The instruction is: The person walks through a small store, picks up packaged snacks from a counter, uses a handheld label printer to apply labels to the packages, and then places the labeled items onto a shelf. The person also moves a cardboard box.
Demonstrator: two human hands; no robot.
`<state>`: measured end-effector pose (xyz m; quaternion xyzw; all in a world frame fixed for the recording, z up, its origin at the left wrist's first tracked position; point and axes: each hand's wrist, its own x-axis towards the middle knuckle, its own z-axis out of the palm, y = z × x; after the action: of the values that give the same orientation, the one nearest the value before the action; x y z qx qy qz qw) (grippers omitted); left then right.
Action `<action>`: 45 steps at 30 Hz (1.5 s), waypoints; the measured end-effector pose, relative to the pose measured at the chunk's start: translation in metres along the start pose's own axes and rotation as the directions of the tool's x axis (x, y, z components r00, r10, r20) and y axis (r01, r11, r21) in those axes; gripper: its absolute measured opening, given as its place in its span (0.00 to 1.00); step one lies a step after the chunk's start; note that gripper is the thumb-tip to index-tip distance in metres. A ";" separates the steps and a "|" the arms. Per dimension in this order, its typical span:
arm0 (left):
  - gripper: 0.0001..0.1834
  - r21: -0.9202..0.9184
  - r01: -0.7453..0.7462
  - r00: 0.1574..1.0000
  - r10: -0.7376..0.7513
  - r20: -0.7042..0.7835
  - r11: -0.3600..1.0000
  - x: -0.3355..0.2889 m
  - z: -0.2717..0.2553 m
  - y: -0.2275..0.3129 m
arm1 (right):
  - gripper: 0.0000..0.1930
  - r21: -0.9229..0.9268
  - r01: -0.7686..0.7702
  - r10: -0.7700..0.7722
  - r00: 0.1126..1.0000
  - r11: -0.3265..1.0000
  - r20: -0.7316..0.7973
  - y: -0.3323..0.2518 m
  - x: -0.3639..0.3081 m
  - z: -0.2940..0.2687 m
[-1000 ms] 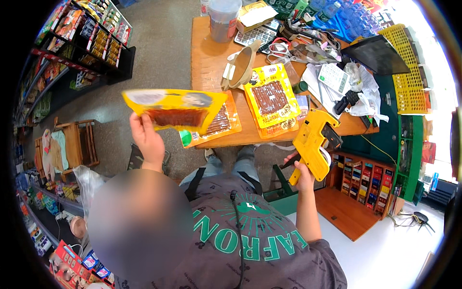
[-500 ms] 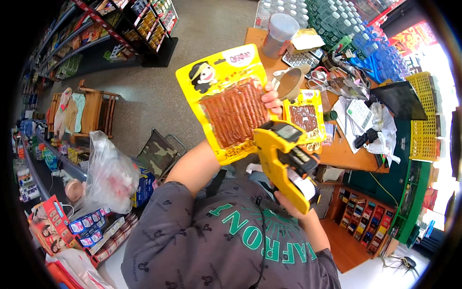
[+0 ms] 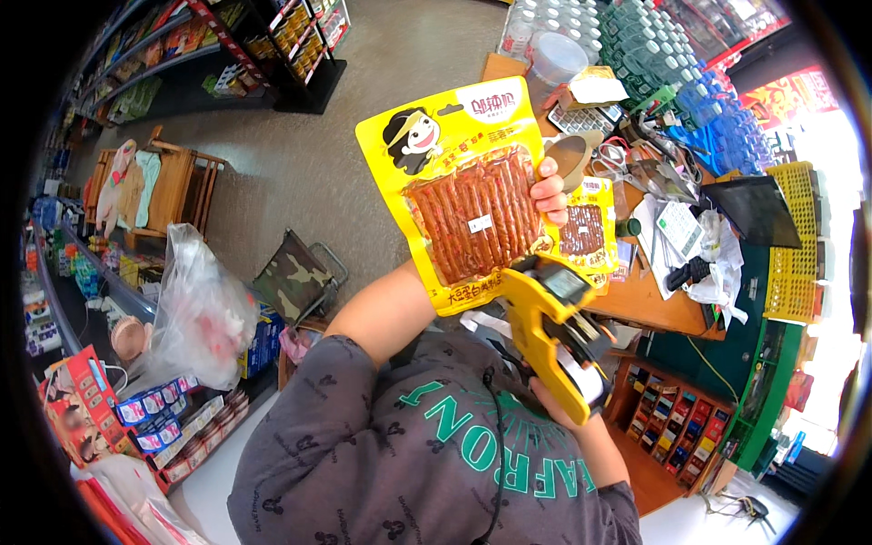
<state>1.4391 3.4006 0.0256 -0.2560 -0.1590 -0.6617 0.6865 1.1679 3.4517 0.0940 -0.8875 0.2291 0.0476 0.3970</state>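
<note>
A white rectangular label (image 3: 480, 223) has appeared on the flat yellow plastic pack (image 3: 436, 204), apparently tagging it, as the left hand (image 3: 549, 193) clasps its right edge and the right hand (image 3: 544, 398) grips the yellow plastic label gun (image 3: 542, 354).

Shelves (image 3: 314, 89) of what look like packaged foods (image 3: 296, 38), massed bottles (image 3: 643, 53) and a yellow label gun (image 3: 542, 350) mark a shop.

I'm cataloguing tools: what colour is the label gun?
The label gun is yellow with black parts; the head view shows it.

Right-side glare (image 3: 840, 163), probably daylight, edges bent
</note>
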 end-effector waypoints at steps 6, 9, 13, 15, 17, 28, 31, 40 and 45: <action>0.16 -0.013 0.007 0.994 -0.006 0.106 1.000 0.009 0.008 -0.007 | 0.23 0.170 -0.015 0.045 0.984 0.985 -0.174 -0.005 -0.016 -0.005; 0.18 -0.022 0.038 0.988 -0.034 0.153 0.999 0.011 0.005 -0.011 | 0.22 0.093 -0.013 0.033 0.976 0.996 -0.213 -0.013 -0.012 -0.007; 0.21 0.012 0.077 0.989 -0.078 0.125 0.997 0.011 0.013 -0.015 | 0.21 0.066 -0.023 0.038 0.972 0.998 -0.230 -0.027 -0.006 -0.010; 0.22 -0.008 0.067 0.994 -0.066 0.084 0.998 0.010 0.019 -0.020 | 0.21 0.082 0.002 0.015 0.979 0.997 -0.205 -0.036 -0.001 -0.013; 0.18 -0.009 0.054 0.996 -0.053 0.065 0.999 0.009 0.023 -0.021 | 0.18 0.132 -0.097 0.118 0.980 0.986 -0.161 -0.042 0.001 -0.014; 0.12 -0.022 0.022 0.997 -0.024 -0.074 1.000 -0.001 0.016 -0.019 | 0.15 0.151 0.035 0.020 0.937 0.988 -0.348 -0.049 0.019 0.003; 0.12 -0.058 0.005 0.992 -0.012 -0.125 0.998 -0.005 0.017 -0.021 | 0.15 0.085 0.112 -0.076 0.934 0.990 -0.348 -0.042 0.023 0.002; 0.16 -0.022 0.044 0.994 -0.046 -0.100 0.999 -0.003 0.016 -0.030 | 0.17 0.080 0.049 -0.016 0.932 0.996 -0.362 -0.043 0.017 0.007; 0.13 -0.042 0.148 0.989 -0.149 -0.017 0.988 -0.002 -0.044 -0.038 | 0.15 0.192 0.011 0.056 0.938 0.981 -0.342 -0.033 0.017 0.003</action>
<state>1.3957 3.3783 -0.0062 -0.2508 -0.1573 -0.7167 0.6314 1.1978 3.4668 0.1100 -0.8371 0.3089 -0.1268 0.4333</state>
